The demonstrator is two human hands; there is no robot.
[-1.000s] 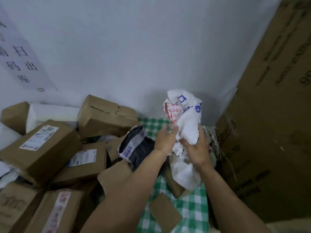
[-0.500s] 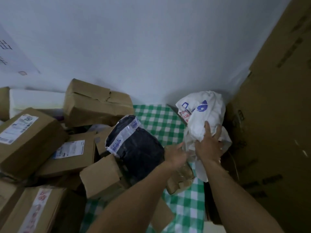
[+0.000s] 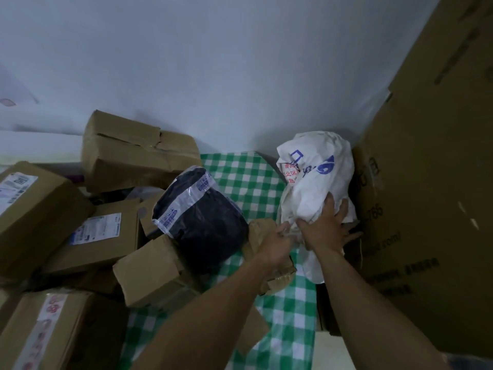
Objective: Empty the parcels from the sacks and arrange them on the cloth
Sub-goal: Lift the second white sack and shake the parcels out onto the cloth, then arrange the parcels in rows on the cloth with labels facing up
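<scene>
The white sack [image 3: 314, 169] has shifted right against the tall carton [image 3: 426, 182]; right hand [image 3: 326, 228] spread on it, left hand [image 3: 277, 241] pinching its hem. Best tucked clear of the checked cloth [image 3: 240, 177].

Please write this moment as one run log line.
right hand: spread on white sack | left hand: pinches its lower edge | black parcel: on checked cloth

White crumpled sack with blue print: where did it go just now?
The white crumpled sack was carried right, away from the black plastic-wrapped parcel, against the tall cardboard box. The right hand now presses it with spread fingers; the left hand stays at its lower edge. That parcel stayed put.
</scene>
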